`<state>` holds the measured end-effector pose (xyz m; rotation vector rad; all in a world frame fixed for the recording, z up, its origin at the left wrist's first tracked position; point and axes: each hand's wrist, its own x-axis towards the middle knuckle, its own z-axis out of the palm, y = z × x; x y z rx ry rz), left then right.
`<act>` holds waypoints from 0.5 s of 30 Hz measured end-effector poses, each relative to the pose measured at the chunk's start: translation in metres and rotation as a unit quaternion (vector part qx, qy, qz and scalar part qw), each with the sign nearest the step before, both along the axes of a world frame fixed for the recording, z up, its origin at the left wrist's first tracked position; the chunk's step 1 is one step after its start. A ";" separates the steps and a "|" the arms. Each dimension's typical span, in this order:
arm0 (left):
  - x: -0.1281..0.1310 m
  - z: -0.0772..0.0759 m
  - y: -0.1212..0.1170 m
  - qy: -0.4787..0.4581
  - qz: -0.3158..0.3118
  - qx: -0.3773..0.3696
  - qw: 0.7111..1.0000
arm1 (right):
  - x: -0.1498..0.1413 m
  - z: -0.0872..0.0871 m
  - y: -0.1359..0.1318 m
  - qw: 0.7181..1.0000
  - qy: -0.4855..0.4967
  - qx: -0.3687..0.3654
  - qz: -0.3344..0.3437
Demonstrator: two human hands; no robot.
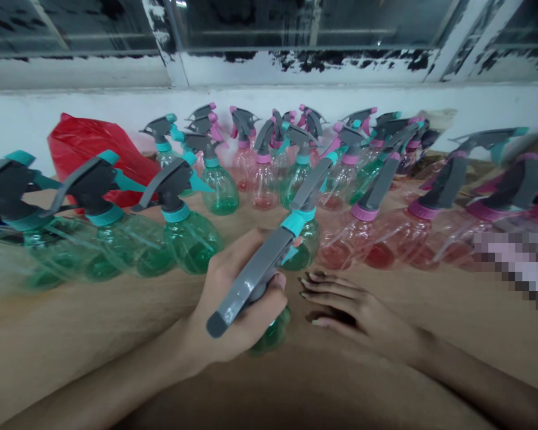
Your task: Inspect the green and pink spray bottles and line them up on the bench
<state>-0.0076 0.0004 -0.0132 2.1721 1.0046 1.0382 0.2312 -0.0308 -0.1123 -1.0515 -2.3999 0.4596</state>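
Beyond the broad brown tabletop [103,319] runs a white wall [18,119]. From the lower left reaches the left forearm [130,370], its hand [244,328] wrapped around a see-through green plastic spray bottle [273,334] with a grey trigger head and turquoise nozzle, just before the row's middle. The right forearm [470,373] enters opposite; the right hand [358,304] is palm down, fingers stretched and slightly parted, near that bottle. A glossy red plastic bag [103,146] stands behind a front row of green bottles [192,239] and pink bottles [381,251], which blocks the way to a crowded bottle cluster [264,191].
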 end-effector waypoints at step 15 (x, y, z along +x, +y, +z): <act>0.002 0.011 -0.001 0.007 -0.012 0.021 1.000 | 0.000 0.000 0.000 1.000 0.016 -0.002 0.003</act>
